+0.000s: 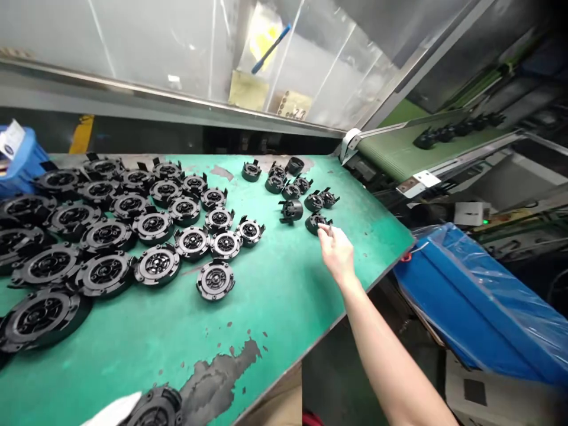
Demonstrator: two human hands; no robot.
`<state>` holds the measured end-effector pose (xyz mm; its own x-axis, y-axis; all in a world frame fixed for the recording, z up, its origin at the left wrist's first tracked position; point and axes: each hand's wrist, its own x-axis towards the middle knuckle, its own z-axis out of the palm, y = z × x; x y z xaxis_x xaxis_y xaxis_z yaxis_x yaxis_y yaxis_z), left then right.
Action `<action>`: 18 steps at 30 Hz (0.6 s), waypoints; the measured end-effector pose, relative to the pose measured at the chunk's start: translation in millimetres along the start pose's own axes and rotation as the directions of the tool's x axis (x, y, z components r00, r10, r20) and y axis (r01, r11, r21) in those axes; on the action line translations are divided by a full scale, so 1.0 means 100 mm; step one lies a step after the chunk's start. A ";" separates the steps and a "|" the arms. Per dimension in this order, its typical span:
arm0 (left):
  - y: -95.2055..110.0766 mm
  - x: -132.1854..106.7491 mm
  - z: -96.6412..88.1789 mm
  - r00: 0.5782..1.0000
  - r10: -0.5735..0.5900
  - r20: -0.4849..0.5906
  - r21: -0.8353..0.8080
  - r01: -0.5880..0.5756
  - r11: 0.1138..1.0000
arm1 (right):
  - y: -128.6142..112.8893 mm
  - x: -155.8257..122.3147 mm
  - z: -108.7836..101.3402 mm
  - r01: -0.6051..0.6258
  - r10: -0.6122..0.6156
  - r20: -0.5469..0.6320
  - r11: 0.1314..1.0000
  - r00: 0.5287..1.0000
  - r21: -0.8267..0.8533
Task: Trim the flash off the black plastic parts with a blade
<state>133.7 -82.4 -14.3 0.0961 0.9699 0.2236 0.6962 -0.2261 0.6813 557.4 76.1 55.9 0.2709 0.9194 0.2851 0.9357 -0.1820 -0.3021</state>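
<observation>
Bench: green top (266,313), with the surface worn to a dark patch (217,387) near the front edge.
Behind the bench: a greyish panel (146,41) stands in a metal frame; a blue pen (271,48) and some yellowish papers (248,90) are on it.
Conveyor: its green belt (394,155) begins beside the far right corner of the bench, and a row of dark parts (459,127) sits on it.
Right hand: this bare hand (338,255) reaches over the right half of the bench. Its fingertips are close together at the near side of a small black pronged part (313,223); I cannot tell whether they are clamped on it or only touching.
Small black parts: the part at the fingertips is the nearest of a loose group (291,190). Just to its left, one pronged cylinder (293,210) lies on its side.
Round black housings: many of them (105,272) crowd the left half, and one single housing (215,280) lies a little in front of the others.
Bottom edge: a white shape (118,411) is beside a cut-off black housing (155,408); I cannot tell if it is the left hand, nor how its fingers stand.
Blue bins: one (22,163) at far left, and one lined with clear plastic (470,313) at right.
</observation>
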 end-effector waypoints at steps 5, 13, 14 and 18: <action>0.35 0.38 -0.09 0.982 0.189 -0.003 0.043 -0.189 0.981 | -0.36 0.96 0.24 0.078 -0.060 0.167 0.992 0.984 -0.102; 1.27 2.40 0.21 0.946 0.296 0.130 -0.100 -0.285 0.953 | -0.37 1.21 0.20 0.015 0.068 0.297 0.963 0.952 -0.269; 1.37 2.67 0.34 0.961 0.203 0.188 -0.099 -0.187 0.977 | -0.28 1.18 0.15 0.018 0.071 0.310 0.961 0.948 -0.275; 1.69 3.42 0.79 0.979 0.052 0.199 -0.072 -0.039 0.997 | 0.02 1.09 0.01 0.026 0.075 0.345 0.959 0.936 -0.281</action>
<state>340.7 218.4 122.2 0.2719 0.9553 0.1160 0.6392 -0.2694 0.7203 588.7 176.6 85.7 0.2459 0.9668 -0.0698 0.9683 -0.2482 -0.0265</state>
